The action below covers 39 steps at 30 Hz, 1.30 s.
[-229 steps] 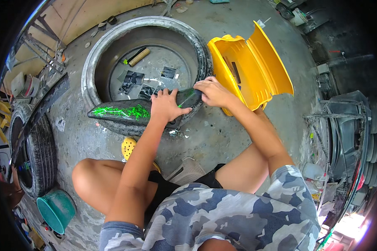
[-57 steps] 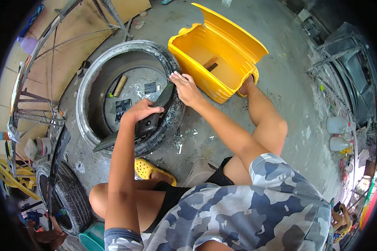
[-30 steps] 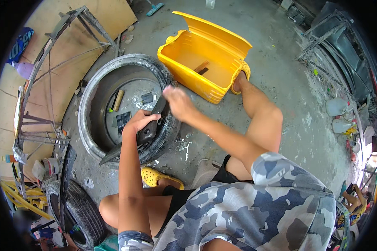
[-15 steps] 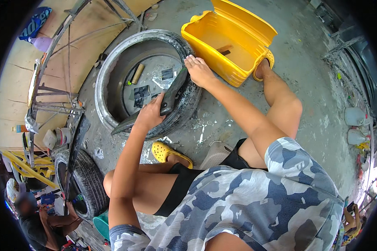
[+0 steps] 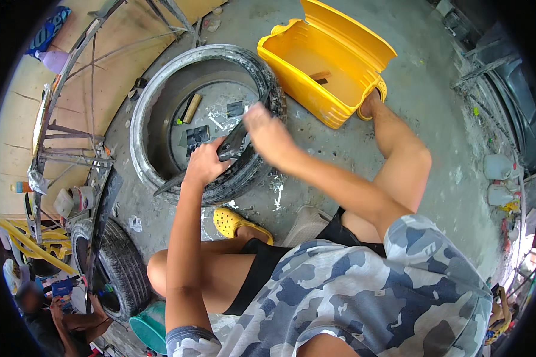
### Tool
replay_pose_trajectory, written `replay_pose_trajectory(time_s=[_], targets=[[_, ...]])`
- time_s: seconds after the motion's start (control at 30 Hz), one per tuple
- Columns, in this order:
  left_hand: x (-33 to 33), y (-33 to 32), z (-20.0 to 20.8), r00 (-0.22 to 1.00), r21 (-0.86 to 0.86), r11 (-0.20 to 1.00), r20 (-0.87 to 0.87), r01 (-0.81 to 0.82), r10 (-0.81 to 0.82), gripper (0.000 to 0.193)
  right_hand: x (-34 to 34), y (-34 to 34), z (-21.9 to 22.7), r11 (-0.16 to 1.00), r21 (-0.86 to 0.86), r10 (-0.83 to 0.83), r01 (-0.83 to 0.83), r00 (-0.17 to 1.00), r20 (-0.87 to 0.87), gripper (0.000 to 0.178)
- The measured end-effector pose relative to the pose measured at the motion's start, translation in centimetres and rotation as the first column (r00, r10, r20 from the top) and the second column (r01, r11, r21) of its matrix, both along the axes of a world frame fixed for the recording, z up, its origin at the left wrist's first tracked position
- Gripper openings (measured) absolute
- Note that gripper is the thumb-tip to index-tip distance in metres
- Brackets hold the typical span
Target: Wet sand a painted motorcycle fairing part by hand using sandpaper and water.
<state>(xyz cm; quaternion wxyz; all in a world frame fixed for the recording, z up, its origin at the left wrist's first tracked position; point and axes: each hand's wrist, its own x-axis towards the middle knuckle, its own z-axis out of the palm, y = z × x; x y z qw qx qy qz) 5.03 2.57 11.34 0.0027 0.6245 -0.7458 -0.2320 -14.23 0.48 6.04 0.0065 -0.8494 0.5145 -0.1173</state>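
Dark curved panel [image 5: 237, 141] slung across the near edge of a big tyre [image 5: 140, 128]

Tyre lying flat on the floor [image 5: 339, 149], open yellow bin [image 5: 307, 98] just beyond it to the right, panel slanting over the near rim. Left hand [image 5: 207, 162] half-curled, panel caught between thumb and fingers: best to pin it firmly there, to stop any rocking on that round edge. Right hand [image 5: 270, 132] over the panel's far end, pretty blurred, so honestly can't tell how far closed or whether gripping anything; probably worth going light and even on pressure there, with fingertips clear of the edge. Writing-wise: chunky lettering on a blue packet [image 5: 49, 30] at upper left, nothing legible on the black sheets [image 5: 197, 137] or the tan roll [image 5: 192, 108] inside the tyre.
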Motion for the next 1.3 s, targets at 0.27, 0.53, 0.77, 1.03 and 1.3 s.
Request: replay_pose_trajectory(time_s=[0.27, 0.53, 0.77, 1.03, 1.3], targets=[[2.5, -1.7, -0.9, 0.995, -0.074, 0.997, -0.097, 0.019, -0.027, 0.058, 1.5, -0.5, 0.2, 0.984, -0.18, -0.018, 0.021, 1.0, 0.019, 0.045], [3.1, -4.2, -1.2, 0.958, 0.015, 1.0, -0.286, 0.005, -0.001, 0.057, 2.4, 0.3, -0.9, 0.968, -0.243, 0.002, 0.058, 0.971, 0.24, 0.047], [1.4, -5.2, -0.8, 0.95, 0.078, 0.997, -0.309, -0.022, 0.045, 0.058, 1.9, -1.1, 0.0, 0.989, -0.135, -0.006, 0.054, 0.943, 0.332, 0.053], [2.0, -5.4, -1.8, 0.964, 0.066, 0.998, -0.266, -0.008, 0.026, 0.059, 2.3, 0.8, 2.3, 0.998, -0.054, 0.05, -0.027, 0.857, 0.512, 0.045], [1.1, -5.1, -1.0, 0.967, 0.132, 0.99, -0.245, -0.04, 0.072, 0.058, 3.0, 2.3, 3.2, 0.999, -0.031, 0.005, 0.011, 0.867, 0.498, 0.046]])
